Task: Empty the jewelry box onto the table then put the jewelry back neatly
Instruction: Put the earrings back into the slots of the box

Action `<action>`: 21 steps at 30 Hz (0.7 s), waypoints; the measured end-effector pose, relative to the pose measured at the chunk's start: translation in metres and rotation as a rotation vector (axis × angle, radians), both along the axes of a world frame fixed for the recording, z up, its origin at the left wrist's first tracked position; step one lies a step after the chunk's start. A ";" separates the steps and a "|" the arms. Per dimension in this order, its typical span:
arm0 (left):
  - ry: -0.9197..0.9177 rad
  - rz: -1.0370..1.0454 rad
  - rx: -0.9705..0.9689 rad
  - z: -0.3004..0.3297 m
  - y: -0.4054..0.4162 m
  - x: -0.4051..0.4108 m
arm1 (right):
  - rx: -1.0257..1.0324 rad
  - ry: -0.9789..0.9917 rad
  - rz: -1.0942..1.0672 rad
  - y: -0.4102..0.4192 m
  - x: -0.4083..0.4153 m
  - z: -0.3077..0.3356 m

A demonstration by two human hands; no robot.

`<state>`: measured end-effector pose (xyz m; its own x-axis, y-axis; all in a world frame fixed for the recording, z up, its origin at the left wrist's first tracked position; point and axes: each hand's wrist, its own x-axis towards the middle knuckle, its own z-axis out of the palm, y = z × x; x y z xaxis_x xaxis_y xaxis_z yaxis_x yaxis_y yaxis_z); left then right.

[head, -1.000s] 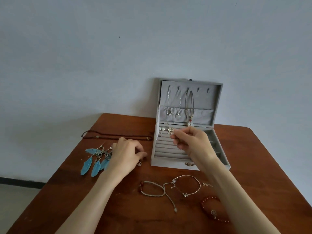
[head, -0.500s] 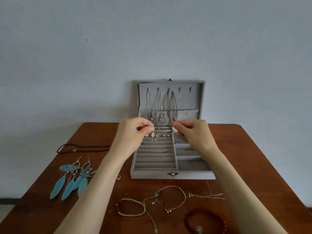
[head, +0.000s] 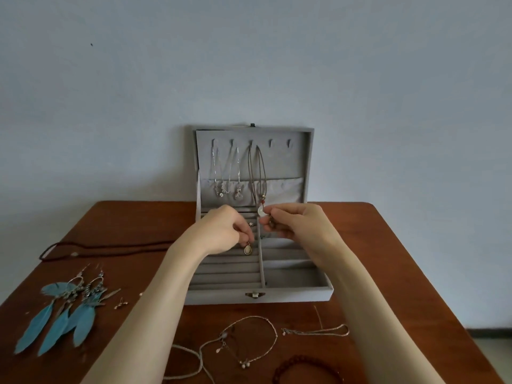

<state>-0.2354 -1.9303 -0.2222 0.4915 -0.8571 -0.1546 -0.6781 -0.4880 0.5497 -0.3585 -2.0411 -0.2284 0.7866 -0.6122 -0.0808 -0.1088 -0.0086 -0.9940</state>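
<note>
The grey jewelry box (head: 291,296) stands open at the back of the table, its lid (head: 293,162) upright against the wall. Silver necklaces (head: 225,173) and a brown cord necklace (head: 256,173) with a white pendant (head: 260,211) hang inside the lid. My left hand (head: 221,231) is over the ring rolls and pinches a teardrop earring (head: 247,249) that dangles below its fingers. My right hand (head: 296,223) is beside it, next to the white pendant, with its fingertips pinched on a small dark jewelry piece that I cannot make out.
On the wooden table (head: 401,259) lie blue feather earrings (head: 63,314), a small gold earring (head: 121,304) and a dark cord necklace (head: 105,249) at the left. String bracelets (head: 249,339), a thin chain (head: 315,331) and a red bead bracelet (head: 304,368) lie in front of the box.
My left hand left the table by the feather earrings and came over the box, then dropped lower with the teardrop earring hanging from it. My right hand stayed over the box.
</note>
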 end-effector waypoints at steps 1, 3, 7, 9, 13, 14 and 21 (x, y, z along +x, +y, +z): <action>-0.012 0.011 0.001 -0.002 -0.001 0.000 | -0.032 0.010 -0.001 0.000 0.000 -0.001; -0.029 0.051 -0.024 -0.005 -0.003 0.001 | -0.076 0.011 -0.011 0.000 0.000 -0.002; -0.065 0.087 -0.074 -0.012 -0.007 -0.002 | -0.119 0.004 -0.068 0.000 0.001 -0.004; -0.073 0.107 -0.108 -0.016 -0.009 -0.002 | -0.135 0.006 -0.086 -0.001 0.002 -0.005; -0.098 0.187 -0.171 -0.018 -0.009 -0.001 | -0.200 0.045 -0.126 -0.003 0.005 -0.011; -0.120 0.201 -0.182 -0.019 -0.009 0.000 | -0.224 0.063 -0.141 -0.004 0.005 -0.013; -0.206 0.169 -0.183 -0.021 -0.010 -0.001 | -0.298 0.097 -0.171 -0.004 0.003 -0.015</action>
<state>-0.2366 -1.9398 -0.2428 0.6345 -0.7647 0.1124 -0.7017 -0.5089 0.4986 -0.3553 -2.0450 -0.2431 0.6678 -0.7425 0.0517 -0.2279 -0.2702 -0.9354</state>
